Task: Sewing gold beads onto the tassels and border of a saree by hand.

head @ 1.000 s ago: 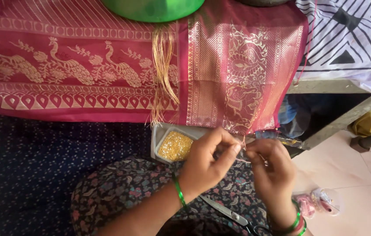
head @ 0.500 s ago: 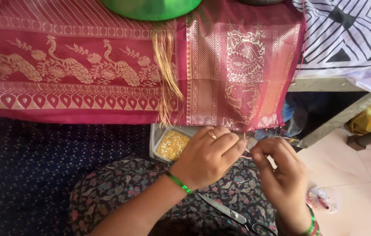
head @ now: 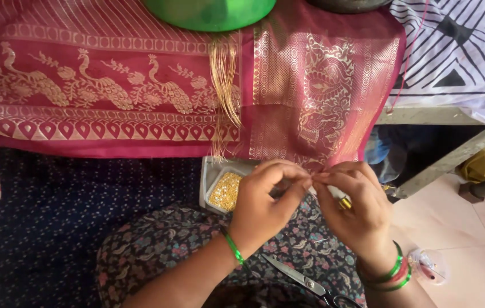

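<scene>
**Two hands pinch together at the cloth's edge**

We see two bare hands meeting in the middle, low in the picture. The left hand [head: 265, 202] has its fingers curled in, and its thumb and first finger are pressed together at the tips. The right hand [head: 354, 202] does the same, and its fingertips touch those of the left hand. Both hands seem to pinch something very thin between them, but it is too small for us to tell what it is. The pinch sits right at the bottom edge of the red cloth [head: 140, 91], which hangs down from a table and has gold birds woven into it.

A bunch of gold threads [head: 223, 80] hangs down the cloth, just above the hands. Behind the left hand sits a small grey tray [head: 211, 177] with tiny gold beads [head: 225, 191] in it. A pair of scissors [head: 299, 279] lies on the flowery lap, below the hands. A green bowl [head: 211, 11] stands on top of the cloth. Each wrist wears green bangles. A small clear bag [head: 431, 265] lies on the floor by the right wrist.
</scene>
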